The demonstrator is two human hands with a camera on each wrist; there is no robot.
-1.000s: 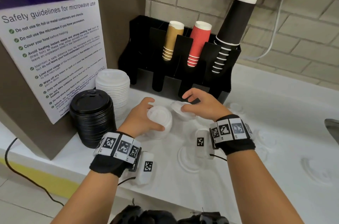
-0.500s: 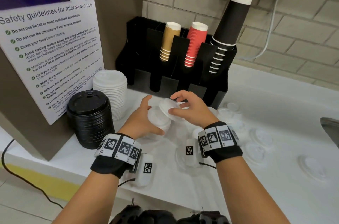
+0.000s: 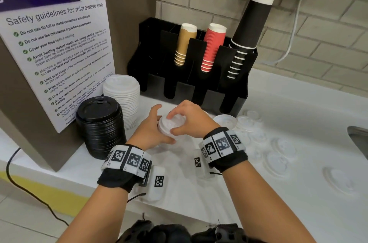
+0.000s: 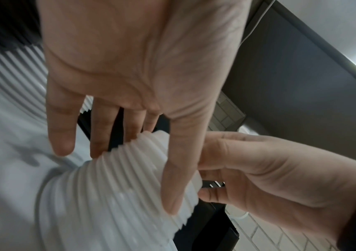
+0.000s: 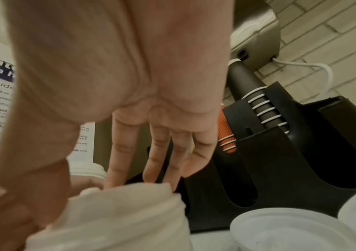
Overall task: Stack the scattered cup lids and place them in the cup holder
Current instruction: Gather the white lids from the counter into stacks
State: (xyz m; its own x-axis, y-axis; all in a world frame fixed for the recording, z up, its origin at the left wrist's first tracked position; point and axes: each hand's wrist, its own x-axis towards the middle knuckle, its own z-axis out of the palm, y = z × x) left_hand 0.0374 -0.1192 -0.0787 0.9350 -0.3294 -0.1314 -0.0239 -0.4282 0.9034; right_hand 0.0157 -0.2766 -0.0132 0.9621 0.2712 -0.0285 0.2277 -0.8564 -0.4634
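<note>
My left hand grips a short stack of white lids in front of the black cup holder; its thumb lies along the ribbed stack of lids. My right hand sits over the stack and pinches the top lid's rim with thumb and fingers. In the right wrist view its fingertips touch the stack's top. Several loose white lids lie scattered on the counter to the right, one upturned lid close by.
A stack of black lids and a taller white lid stack stand at the left by the poster panel. The holder carries tan, red and black cups. A sink edge is at the far right.
My right hand carried a lid leftward from the counter and set it on top of the stack in my left hand. The left hand stayed in place.
</note>
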